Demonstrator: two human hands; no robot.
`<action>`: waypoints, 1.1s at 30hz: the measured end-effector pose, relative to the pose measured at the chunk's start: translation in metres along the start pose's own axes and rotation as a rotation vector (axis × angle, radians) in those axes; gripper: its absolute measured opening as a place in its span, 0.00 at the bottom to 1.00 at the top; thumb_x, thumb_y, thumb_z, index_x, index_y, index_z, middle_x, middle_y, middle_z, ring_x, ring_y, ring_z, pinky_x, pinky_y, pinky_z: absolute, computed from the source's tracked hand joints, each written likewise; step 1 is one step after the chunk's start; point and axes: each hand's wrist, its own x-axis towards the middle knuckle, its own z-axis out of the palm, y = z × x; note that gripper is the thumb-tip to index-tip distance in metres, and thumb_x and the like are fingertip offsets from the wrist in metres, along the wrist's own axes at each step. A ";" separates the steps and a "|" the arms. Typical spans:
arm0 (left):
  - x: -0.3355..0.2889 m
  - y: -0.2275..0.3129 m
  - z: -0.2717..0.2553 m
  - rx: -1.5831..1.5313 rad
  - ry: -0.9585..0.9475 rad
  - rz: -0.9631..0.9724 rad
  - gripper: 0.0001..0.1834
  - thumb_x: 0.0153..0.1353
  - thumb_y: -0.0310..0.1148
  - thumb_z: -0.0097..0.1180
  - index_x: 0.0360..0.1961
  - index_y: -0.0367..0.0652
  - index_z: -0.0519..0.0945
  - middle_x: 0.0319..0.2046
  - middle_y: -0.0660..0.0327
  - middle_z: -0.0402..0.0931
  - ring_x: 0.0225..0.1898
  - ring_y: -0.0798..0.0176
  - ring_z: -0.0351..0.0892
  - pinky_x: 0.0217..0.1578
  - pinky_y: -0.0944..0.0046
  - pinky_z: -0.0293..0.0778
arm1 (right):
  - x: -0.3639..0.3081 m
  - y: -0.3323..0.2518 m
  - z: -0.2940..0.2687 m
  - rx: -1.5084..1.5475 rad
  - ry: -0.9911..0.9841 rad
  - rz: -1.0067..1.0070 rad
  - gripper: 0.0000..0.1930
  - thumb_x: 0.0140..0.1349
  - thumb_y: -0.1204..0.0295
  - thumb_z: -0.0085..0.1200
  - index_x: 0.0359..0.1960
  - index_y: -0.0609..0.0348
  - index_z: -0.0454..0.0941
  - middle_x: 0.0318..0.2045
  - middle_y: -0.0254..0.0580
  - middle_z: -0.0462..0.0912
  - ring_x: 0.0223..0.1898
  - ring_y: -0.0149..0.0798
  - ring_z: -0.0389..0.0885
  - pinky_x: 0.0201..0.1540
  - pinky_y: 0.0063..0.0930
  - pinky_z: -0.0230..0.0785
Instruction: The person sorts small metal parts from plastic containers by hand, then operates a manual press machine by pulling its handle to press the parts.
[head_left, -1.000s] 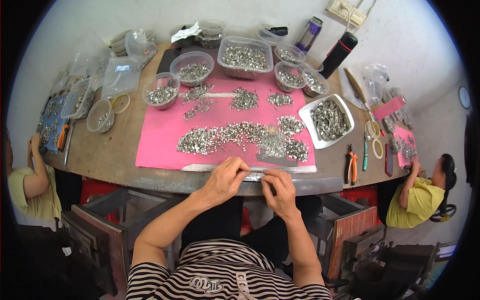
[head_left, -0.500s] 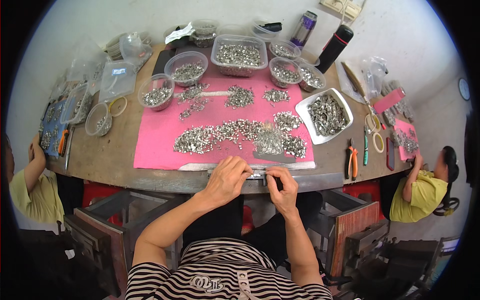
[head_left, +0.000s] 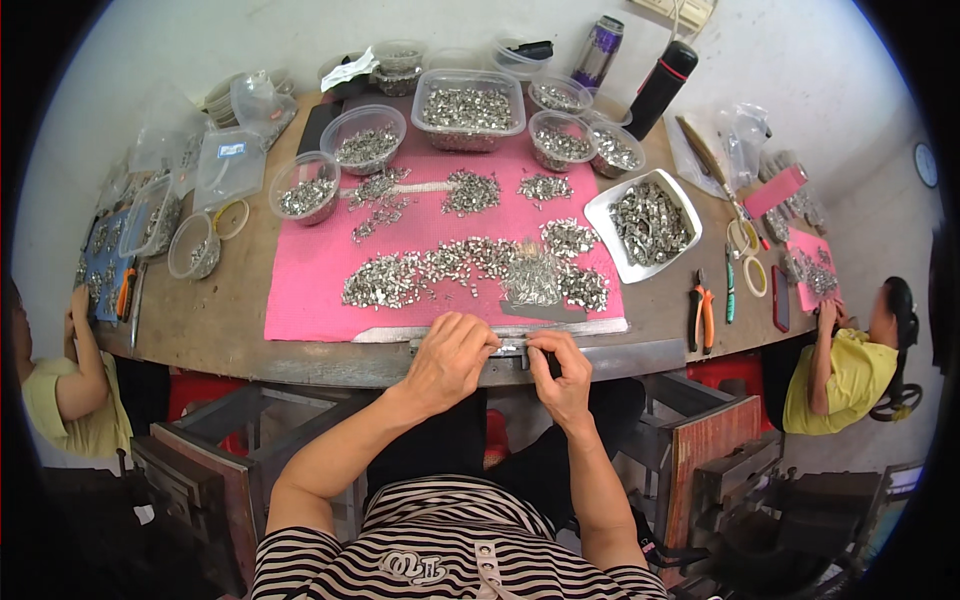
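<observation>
At the table's front edge, my left hand (head_left: 453, 356) bends over a narrow metal fixture (head_left: 511, 347) with small silvery parts on it. Its fingers are pinched together at the fixture's left end; what they hold is too small to name. My right hand (head_left: 563, 380) is closed at the right end, thumb and forefinger together, and I cannot make out what is between them. Just beyond the hands, a heap of thin metal pins (head_left: 534, 280) lies on a pink mat (head_left: 310, 290). Beside it spreads a long pile of small metal pieces (head_left: 385, 280).
A white tray (head_left: 609, 262) of metal parts stands right of the mat, with orange-handled pliers (head_left: 701, 312) nearer. Plastic tubs (head_left: 472, 132) of parts line the back, near a black bottle (head_left: 662, 90). Two people in yellow tops (head_left: 840, 378) work at either side.
My hands stay at the fixture in nearly the same pinching pose. The whole view has shifted slightly; the person on the left has moved their arms a little.
</observation>
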 end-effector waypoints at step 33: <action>-0.026 0.011 0.002 0.135 0.106 -0.086 0.16 0.58 0.24 0.63 0.49 0.41 0.82 0.43 0.57 0.80 0.47 0.51 0.77 0.58 0.46 0.67 | 0.078 0.011 -0.003 -0.323 -0.382 -0.156 0.04 0.60 0.74 0.64 0.33 0.57 0.81 0.32 0.39 0.78 0.39 0.46 0.77 0.45 0.40 0.63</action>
